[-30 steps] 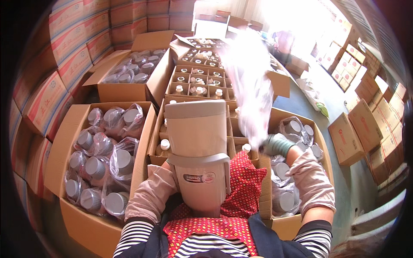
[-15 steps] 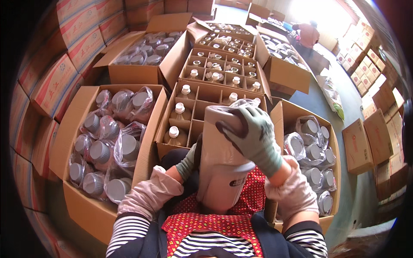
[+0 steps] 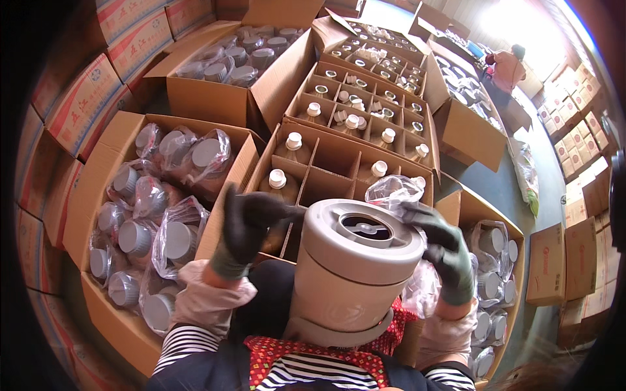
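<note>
A grey-beige thermos flask (image 3: pixel 352 287) stands on end in front of my lap. Its round end faces up, with a ring around a dark hole and a clear piece inside. My left hand (image 3: pixel 251 221), in a dark-palmed glove, is to the left of the flask, thumb raised and fingers pointing at the rim; it is blurred. On the other side, my right hand (image 3: pixel 447 251) has its gloved fingers bent and apart beside the rim. A crumpled clear plastic bag (image 3: pixel 394 190) is behind the flask, near the right fingertips; whether they touch it is unclear.
Ahead is a divided carton (image 3: pixel 332 156) with white-capped bottles and several vacant cells. Cartons of bagged, grey-lidded flasks stand at my left (image 3: pixel 134 238) and right (image 3: pixel 492 283). Stacked boxes (image 3: pixel 78 107) line the left side. Farther off, a person (image 3: pixel 507 72) stands at the right.
The flask has tipped so its round end shows from above. My right hand has come off its top to its right side; my left hand has risen into view. The view has shifted.
</note>
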A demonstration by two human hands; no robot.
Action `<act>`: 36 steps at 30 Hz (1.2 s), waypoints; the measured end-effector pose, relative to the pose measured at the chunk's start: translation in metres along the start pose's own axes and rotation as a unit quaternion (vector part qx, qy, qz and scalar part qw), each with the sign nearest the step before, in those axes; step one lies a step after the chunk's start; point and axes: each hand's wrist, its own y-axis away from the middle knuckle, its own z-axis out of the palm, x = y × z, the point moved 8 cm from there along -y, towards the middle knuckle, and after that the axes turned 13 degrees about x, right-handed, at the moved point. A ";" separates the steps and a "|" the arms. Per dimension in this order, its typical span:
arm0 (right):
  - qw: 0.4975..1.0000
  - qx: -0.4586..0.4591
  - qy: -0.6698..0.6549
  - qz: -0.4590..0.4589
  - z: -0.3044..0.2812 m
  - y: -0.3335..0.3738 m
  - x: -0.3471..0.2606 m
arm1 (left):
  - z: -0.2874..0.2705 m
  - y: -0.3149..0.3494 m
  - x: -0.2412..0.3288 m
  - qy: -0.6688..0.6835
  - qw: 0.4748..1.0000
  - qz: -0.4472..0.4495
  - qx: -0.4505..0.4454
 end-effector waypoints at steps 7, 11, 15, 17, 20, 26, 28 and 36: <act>0.872 0.052 0.344 -0.344 0.070 0.004 -0.092 | 0.068 -0.040 -0.066 0.164 0.943 -0.283 0.058; 0.942 0.069 0.305 -0.121 -0.016 -0.011 -0.007 | -0.030 -0.042 -0.029 0.132 0.990 -0.041 0.010; 0.875 0.107 0.335 -0.334 0.057 0.015 -0.086 | -0.002 -0.059 -0.094 0.154 0.961 -0.136 0.183; 0.823 0.017 0.428 -0.373 0.080 0.022 -0.093 | 0.050 -0.044 -0.076 0.197 0.955 -0.216 0.045; 0.886 0.056 0.394 -0.239 0.010 0.005 -0.038 | 0.015 -0.030 -0.019 0.103 0.992 -0.059 -0.031; 0.844 -0.005 0.389 -0.369 0.078 0.021 -0.095 | 0.050 -0.047 -0.070 0.119 0.976 -0.139 0.118; 0.852 -0.021 0.374 -0.366 0.074 0.014 -0.091 | 0.051 -0.040 -0.072 0.174 0.974 -0.138 0.054; 0.864 -0.101 -0.489 0.070 0.045 -0.104 0.033 | 0.142 -0.044 0.058 -0.577 0.762 0.280 -0.087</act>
